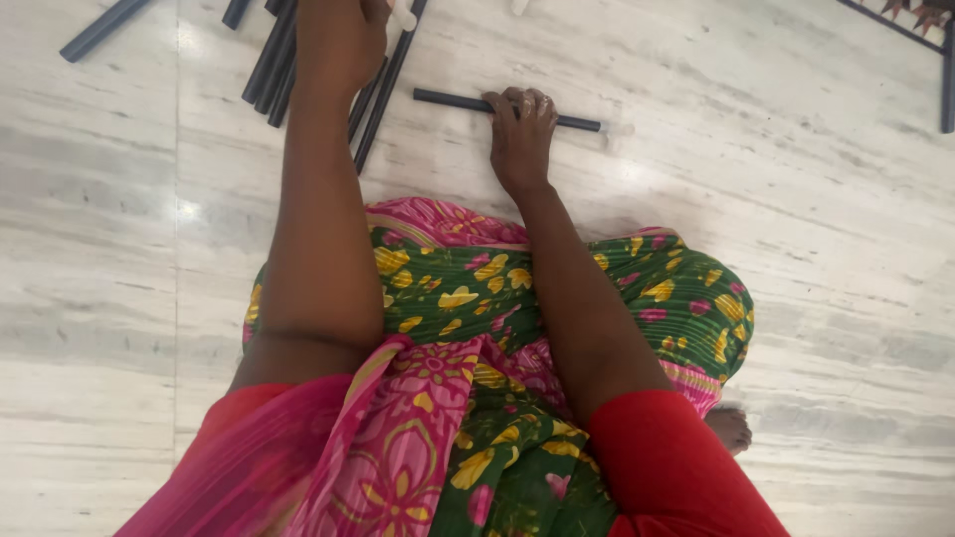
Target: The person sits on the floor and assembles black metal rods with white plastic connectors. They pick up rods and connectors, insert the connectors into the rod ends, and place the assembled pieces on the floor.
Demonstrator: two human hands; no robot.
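One view only, from the head camera, looking straight down at a person seated on a pale marble floor (816, 249) with knees folded under a green and pink flowered cloth (477, 298).

The right hand (520, 134) rests on a single dark rod (453, 99) that lies apart from the others, near the top edge of the floor as framed, running left to right. Its fingers (517, 104) curl down over the rod, closed around it and pressing it to the floor; I judge this grip pins the rod so it cannot roll on the smooth stone. A pale cap or tip shows faintly at the rod's right end (617, 127), too blurred to tell more.

The left hand (343, 40) reaches further forward, to a loose bundle of dark rods (274, 65) fanned out toward the top left. It seems to hold a small white piece (403, 16) at the frame's top edge, but the fingers are mostly cut off, so I cannot tell how they are set. One more rod (99, 28) lies alone toward the top left corner, well apart from the bundle.

At the top right corner a dark frame (945, 80) is partly visible. A bare foot (729, 428) shows beside the right knee.
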